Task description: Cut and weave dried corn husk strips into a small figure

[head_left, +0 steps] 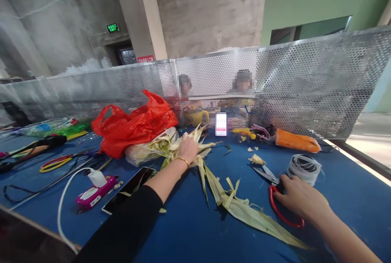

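Note:
My left hand (188, 148) reaches forward into a pile of pale corn husks (166, 144) beside a clear plastic bag; its fingers curl down on the husks. A gold bangle sits on that wrist. My right hand (297, 197) rests on the blue table (189, 226) with its fingers on the red handles of a pair of scissors (273, 181), whose blades point away toward a small husk scrap (257, 159). Long green-yellow husk leaves (244, 210) lie between my two hands.
A red plastic bag (134, 126) sits behind the husks. A phone (130, 189), a pink power bank (94, 194) with white cable, a coil of grey cord (304, 168), an orange tool (296, 141) and loose cables lie about. A perforated metal screen (305, 79) fences the table; two people sit behind it.

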A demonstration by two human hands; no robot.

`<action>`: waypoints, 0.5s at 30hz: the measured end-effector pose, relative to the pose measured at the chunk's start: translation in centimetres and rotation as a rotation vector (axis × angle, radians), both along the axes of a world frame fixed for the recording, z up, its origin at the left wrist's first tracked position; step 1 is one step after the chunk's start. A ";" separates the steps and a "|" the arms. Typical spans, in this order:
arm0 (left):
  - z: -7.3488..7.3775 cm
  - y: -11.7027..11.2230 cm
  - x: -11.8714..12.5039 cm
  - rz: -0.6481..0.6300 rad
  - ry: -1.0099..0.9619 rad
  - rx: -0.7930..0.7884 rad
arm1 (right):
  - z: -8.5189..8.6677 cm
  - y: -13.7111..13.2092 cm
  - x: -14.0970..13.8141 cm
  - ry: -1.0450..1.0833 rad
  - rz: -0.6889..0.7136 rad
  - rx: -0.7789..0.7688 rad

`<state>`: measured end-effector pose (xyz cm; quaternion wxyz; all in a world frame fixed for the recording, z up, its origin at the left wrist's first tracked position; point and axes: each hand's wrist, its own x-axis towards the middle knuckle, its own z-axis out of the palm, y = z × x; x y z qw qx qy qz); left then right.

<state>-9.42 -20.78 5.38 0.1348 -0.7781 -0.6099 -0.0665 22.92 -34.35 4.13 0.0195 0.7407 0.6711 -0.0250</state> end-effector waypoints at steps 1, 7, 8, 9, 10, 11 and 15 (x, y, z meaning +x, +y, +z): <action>0.2 -0.2 -1.5 0.027 -0.007 0.009 | 0.0 0.0 -0.1 -0.006 0.000 -0.001; 0.1 -1.2 -6.8 0.094 -0.089 -0.038 | -0.7 0.2 -0.1 -0.030 -0.016 0.037; 0.2 -1.4 -7.0 0.079 -0.109 -0.044 | -0.8 0.3 -0.1 -0.034 -0.010 0.048; 0.3 -1.6 -7.1 0.059 -0.130 -0.047 | -0.9 0.4 0.0 -0.039 -0.002 0.055; 0.6 -1.9 -7.2 0.035 -0.151 -0.047 | -1.0 0.4 0.0 -0.047 0.007 0.053; 1.0 -2.2 -7.2 0.009 -0.173 -0.043 | -1.0 0.5 0.1 -0.058 0.012 0.045; 2.2 -3.6 -7.0 -0.074 -0.264 -0.003 | -0.9 0.5 0.4 -0.086 0.036 0.023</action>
